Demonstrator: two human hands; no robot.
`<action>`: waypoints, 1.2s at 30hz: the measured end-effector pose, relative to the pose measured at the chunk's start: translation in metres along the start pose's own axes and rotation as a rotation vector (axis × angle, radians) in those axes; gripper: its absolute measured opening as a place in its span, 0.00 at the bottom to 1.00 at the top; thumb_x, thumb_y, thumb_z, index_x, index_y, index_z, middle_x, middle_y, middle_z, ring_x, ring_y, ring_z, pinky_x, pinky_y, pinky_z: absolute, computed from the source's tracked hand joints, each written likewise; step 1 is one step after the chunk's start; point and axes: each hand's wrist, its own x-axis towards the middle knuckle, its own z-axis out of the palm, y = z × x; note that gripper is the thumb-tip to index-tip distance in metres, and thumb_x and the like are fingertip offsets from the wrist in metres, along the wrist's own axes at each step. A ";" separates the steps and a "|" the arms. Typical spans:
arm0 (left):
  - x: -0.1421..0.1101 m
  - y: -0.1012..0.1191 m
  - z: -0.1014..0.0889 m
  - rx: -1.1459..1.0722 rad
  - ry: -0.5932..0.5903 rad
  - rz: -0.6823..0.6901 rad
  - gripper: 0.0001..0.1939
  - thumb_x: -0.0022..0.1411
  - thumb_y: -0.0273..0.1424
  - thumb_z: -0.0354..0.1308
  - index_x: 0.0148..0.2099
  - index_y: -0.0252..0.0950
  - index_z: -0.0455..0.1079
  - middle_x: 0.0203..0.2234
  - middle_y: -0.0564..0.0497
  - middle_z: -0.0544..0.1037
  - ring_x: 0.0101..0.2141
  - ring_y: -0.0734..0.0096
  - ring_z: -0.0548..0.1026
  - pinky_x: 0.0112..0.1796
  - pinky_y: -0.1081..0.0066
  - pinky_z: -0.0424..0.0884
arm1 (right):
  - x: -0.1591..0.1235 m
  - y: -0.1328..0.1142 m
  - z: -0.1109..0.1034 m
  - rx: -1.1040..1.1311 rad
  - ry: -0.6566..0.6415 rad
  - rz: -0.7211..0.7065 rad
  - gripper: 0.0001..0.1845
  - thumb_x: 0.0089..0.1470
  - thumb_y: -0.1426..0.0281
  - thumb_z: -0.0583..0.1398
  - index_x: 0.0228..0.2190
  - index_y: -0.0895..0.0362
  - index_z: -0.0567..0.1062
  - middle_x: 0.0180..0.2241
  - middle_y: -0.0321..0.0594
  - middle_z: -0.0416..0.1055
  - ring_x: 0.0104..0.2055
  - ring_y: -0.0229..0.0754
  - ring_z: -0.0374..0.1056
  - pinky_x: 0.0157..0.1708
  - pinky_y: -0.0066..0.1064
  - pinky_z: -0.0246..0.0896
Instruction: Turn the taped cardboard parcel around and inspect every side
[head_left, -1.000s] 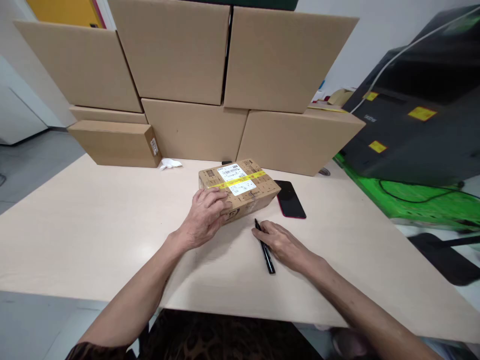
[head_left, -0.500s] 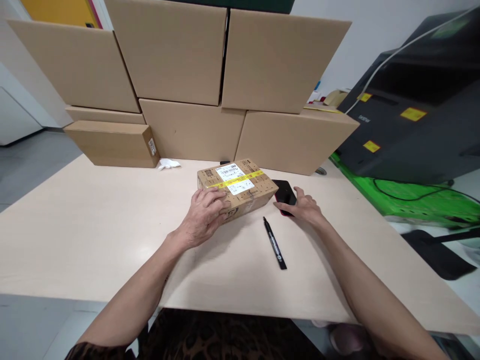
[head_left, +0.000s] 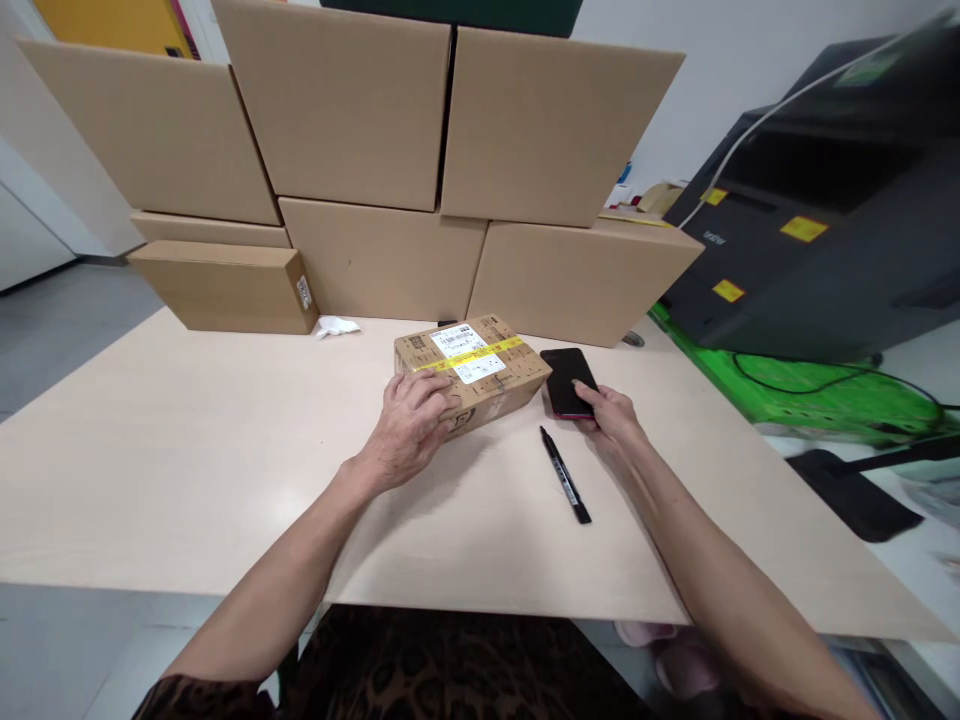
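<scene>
The right hand [head_left: 611,412] grips one black phone [head_left: 568,375], thumb on top; the left hand [head_left: 412,420], half-open, rests on one parcel [head_left: 517,375]. The phone, well in from the table's [head_left: 187,450] near edge, points lengthwise toward the far edge, slanting left; one marker [head_left: 564,475] lies nearer, slanting likewise.

In front of you: cardboard parcel [head_left: 495,386], closed, lying flat, skewed to your view; white label [head_left: 480,371] and yellow tape [head_left: 508,346] on top. In your grip: black phone [head_left: 562,378], red-edged, screen dark, just right of the parcel.
</scene>
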 end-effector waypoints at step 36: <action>0.000 0.058 0.007 -1.278 -0.230 -0.760 0.27 0.64 0.54 0.66 0.31 0.36 0.65 0.26 0.54 0.65 0.30 0.72 0.61 0.32 0.69 0.60 | -0.015 -0.013 0.011 -1.090 -0.282 -0.337 0.11 0.62 0.70 0.57 0.40 0.57 0.79 0.44 0.54 0.83 0.46 0.52 0.76 0.44 0.36 0.63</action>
